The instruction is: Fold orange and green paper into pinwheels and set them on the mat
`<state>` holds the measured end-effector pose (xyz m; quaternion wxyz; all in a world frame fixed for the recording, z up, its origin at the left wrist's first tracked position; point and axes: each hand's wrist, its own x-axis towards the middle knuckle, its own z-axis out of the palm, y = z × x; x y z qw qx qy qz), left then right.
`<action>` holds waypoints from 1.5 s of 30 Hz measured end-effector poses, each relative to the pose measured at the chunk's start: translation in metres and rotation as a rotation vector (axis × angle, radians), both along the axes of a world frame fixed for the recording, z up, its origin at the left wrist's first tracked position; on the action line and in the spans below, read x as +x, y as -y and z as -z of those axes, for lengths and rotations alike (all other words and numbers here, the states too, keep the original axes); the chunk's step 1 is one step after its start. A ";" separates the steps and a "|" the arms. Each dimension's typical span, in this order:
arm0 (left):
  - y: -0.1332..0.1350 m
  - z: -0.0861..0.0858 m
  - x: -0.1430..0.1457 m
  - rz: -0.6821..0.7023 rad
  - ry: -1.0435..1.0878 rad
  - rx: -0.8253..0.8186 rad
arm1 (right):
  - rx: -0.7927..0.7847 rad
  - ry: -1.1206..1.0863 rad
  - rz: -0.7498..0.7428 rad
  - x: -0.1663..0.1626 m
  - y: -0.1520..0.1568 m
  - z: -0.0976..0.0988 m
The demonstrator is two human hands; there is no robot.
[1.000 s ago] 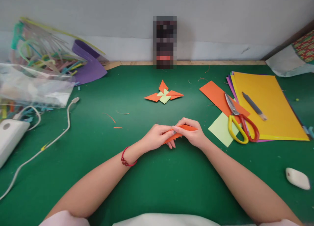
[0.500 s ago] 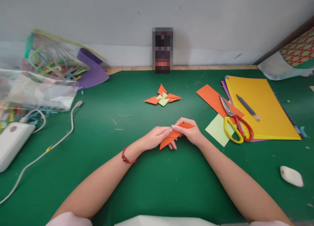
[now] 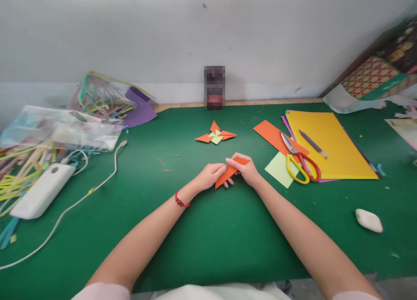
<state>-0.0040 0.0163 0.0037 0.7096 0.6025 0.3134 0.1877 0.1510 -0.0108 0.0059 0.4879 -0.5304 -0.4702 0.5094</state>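
Between my two hands is a folded piece of orange paper (image 3: pixel 227 174), pointed at its lower left end. My left hand (image 3: pixel 210 176) pinches its left side, thumb on top, with a red beaded bracelet on the wrist. My right hand (image 3: pixel 247 169) grips the upper right part; some fingers show beneath the paper. Beyond the hands lies a folded paper figure (image 3: pixel 216 136) with a light green centre and three orange points. To the right, scissors (image 3: pixel 296 156) with yellow and red handles rest over an orange paper strip (image 3: pixel 269 135) and a light green paper square (image 3: pixel 282 169).
Yellow sheets (image 3: pixel 335 148) carry a dark pen (image 3: pixel 312 143) on the right. A white case (image 3: pixel 369 220) sits nearer. On the left are a white power bank (image 3: pixel 44 189), its cable (image 3: pixel 104 178), and a clear bag (image 3: pixel 74 126) near paper strips. A pixelated dark object (image 3: pixel 214 87) stands against the wall.
The camera view has tilted up and drawn back slightly, so more of the table's sides shows. Both hands still hold the orange paper in nearly the same pose.
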 end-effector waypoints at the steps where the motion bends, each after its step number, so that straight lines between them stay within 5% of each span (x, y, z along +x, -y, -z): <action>1: 0.000 0.000 0.001 -0.025 0.004 -0.003 | 0.009 -0.006 0.023 -0.001 0.000 0.000; 16: 0.005 -0.005 0.001 -0.203 0.059 0.014 | 0.074 -0.018 0.230 -0.005 0.001 0.003; 28: 0.005 -0.008 0.001 -0.205 -0.032 0.034 | 0.008 -0.060 0.312 -0.006 0.001 0.002; 35: 0.007 -0.010 0.001 -0.106 -0.043 0.014 | 0.007 0.015 0.105 -0.007 0.004 0.003; 45: 0.008 -0.012 0.000 -0.080 -0.077 0.039 | -0.043 -0.085 0.172 -0.008 0.004 0.000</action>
